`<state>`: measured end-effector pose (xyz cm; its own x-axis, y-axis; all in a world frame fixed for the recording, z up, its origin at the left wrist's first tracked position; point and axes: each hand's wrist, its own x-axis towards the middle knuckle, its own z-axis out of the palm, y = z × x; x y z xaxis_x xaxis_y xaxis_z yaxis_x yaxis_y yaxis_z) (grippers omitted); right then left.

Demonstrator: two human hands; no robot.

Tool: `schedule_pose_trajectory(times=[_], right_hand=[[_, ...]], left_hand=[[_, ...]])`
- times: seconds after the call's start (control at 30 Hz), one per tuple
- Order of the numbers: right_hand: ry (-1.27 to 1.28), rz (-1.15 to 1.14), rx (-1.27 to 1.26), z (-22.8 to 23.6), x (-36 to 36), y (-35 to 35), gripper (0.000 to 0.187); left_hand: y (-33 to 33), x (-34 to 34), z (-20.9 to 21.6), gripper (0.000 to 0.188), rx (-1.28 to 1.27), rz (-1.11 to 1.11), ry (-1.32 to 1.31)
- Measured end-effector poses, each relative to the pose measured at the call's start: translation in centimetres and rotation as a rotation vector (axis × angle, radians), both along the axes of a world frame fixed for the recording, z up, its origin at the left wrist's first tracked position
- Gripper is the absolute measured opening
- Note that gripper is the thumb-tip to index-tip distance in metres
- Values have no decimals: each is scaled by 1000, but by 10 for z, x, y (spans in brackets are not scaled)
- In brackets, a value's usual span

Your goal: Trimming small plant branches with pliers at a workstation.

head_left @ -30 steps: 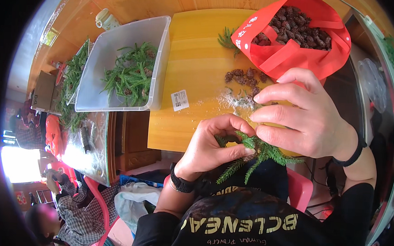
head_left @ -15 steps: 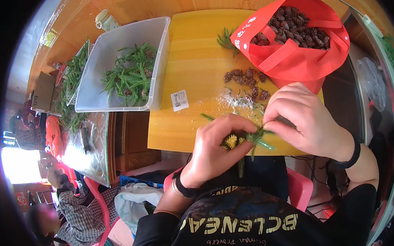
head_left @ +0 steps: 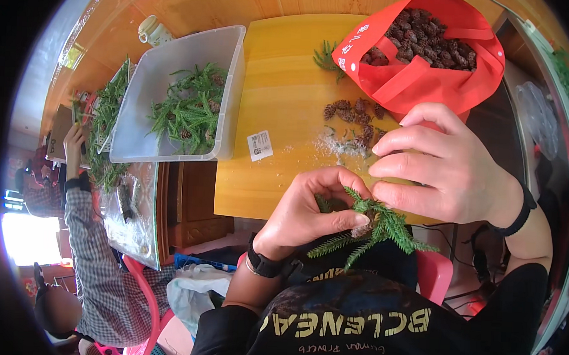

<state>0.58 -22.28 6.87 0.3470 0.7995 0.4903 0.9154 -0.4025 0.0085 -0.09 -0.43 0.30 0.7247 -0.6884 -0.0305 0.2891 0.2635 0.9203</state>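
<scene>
My left hand (head_left: 305, 210) pinches a green artificial pine sprig (head_left: 393, 228) between thumb and fingers, just off the table's near edge. A brown pine cone, partly covered by my thumb, shows in the middle of the sprig. My right hand (head_left: 447, 169) is open beside it, its fingers apart and slightly bent. Its lower fingertips come close to the needles; whether they touch cannot be made out. Beyond my hands several loose pine cones (head_left: 346, 113) lie on the yellow table (head_left: 283, 69), near a patch of white flakes (head_left: 340, 146).
A red bag (head_left: 415, 94) full of pine cones stands at the far right. To the left, a clear plastic bin (head_left: 135, 101) holds finished-looking sprigs with cones. A small white label (head_left: 259, 146) lies between. At far left a co-worker's hand (head_left: 74, 140) is raised beside more greenery (head_left: 106, 106).
The sprig has been turned and now spreads its needles toward me, with a cone visible. My right hand has let go and opened. The co-worker's arm has reached up and forward.
</scene>
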Motion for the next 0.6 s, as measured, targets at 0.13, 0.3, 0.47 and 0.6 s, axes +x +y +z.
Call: schedule_pose_trajectory(times=[0.13, 0.3, 0.47, 0.6], right_hand=[[117, -8, 29, -2, -1, -1, 12], [522, -288, -21, 4, -10, -2, 22], [284, -153, 84, 2, -8, -6, 27], [-23, -36, 15, -3, -5, -6, 17]], left_hand=[[-6, -5, 2, 22, 180, 162, -333], [-15, -9, 12, 27, 445, 449, -1103], [-4, -4, 1, 27, 205, 178, -375], [-1, 1, 2, 23, 46, 7, -41]])
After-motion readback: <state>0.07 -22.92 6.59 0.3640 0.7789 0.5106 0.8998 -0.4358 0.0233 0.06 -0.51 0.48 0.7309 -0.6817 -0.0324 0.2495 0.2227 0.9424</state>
